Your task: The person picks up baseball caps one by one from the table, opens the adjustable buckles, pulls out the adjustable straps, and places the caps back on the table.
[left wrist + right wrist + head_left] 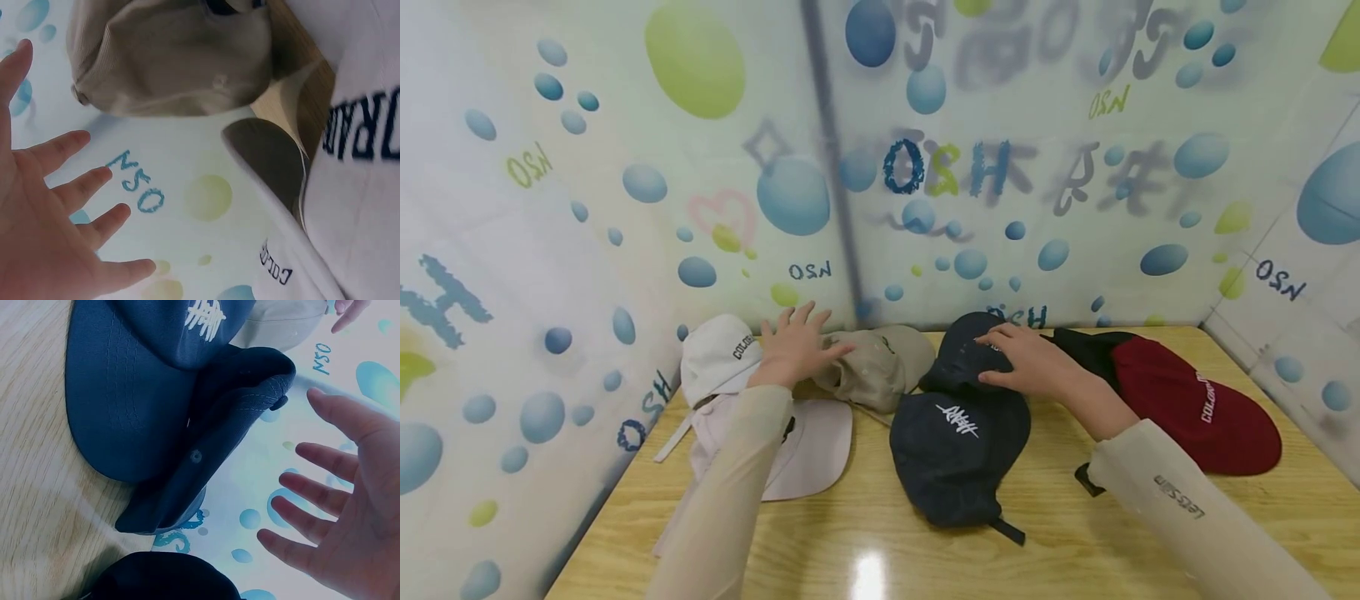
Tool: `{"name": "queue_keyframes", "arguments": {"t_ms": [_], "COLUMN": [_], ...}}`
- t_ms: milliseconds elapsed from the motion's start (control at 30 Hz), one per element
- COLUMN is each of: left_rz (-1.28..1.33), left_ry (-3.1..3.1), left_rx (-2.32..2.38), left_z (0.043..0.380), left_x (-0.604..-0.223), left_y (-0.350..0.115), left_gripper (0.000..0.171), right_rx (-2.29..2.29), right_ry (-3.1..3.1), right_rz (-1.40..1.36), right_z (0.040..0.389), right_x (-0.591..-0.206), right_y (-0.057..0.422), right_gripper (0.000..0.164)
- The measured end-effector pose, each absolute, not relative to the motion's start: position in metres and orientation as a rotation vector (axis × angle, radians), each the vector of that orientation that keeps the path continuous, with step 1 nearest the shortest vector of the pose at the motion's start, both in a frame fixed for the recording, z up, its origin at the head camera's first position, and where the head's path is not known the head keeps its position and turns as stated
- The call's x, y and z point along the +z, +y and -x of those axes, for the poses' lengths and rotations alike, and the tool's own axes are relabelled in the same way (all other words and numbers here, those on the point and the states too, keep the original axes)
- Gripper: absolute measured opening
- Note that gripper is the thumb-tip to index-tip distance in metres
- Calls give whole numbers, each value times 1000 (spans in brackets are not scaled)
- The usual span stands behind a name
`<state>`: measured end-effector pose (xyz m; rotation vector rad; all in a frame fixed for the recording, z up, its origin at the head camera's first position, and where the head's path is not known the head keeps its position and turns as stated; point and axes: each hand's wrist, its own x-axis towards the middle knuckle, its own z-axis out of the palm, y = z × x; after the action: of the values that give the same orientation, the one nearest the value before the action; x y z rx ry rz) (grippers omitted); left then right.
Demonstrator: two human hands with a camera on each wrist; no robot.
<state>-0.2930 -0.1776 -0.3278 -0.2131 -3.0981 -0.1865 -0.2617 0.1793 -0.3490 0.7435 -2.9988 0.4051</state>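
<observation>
My left hand (pixel 796 346) is raised with its fingers spread, between a white cap (pixel 713 354) and a beige cap (pixel 883 362). Below its wrist lies a pale pink cap (pixel 820 450). In the left wrist view the hand (pixel 59 219) holds nothing, apart from the beige cap (pixel 175 62). My right hand (pixel 1033 362) overlaps the rear navy cap (pixel 958 346) in the head view, fingers extended. The right wrist view shows that hand (pixel 350 487) empty and apart from the caps. In front sits another navy cap (pixel 955 467) with white lettering.
A dark red cap (pixel 1180 396) lies at the right, beside a black cap (pixel 1086 348) partly hidden behind it. A black strap end (pixel 1088 481) shows by the right sleeve. The wooden table (pixel 827 558) ends at a printed backdrop (pixel 880 275).
</observation>
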Motion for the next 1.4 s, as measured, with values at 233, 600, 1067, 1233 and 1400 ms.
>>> {"name": "queue_keyframes", "arguments": {"t_ms": [233, 600, 1067, 1233, 1400], "left_rz": [191, 86, 20, -22, -32], "left_ry": [-3086, -3133, -3157, -3194, -3217], "left_rx": [-227, -251, -223, -281, -318], "left_z": [292, 294, 293, 294, 295], "left_x": [-322, -312, -293, -294, -298], "left_y": [-200, -237, -302, -319, -333], "left_gripper": [79, 73, 74, 73, 73], "right_rx": [399, 388, 347, 347, 350], "right_ry": [-3002, -3011, -3012, -3005, -3013], "right_rz": [-754, -737, -707, -732, -742], "right_z": [260, 257, 252, 250, 248], "right_x": [-349, -349, -347, -347, -347], "right_y": [182, 187, 190, 190, 190], "right_gripper": [52, 42, 37, 35, 35]}}
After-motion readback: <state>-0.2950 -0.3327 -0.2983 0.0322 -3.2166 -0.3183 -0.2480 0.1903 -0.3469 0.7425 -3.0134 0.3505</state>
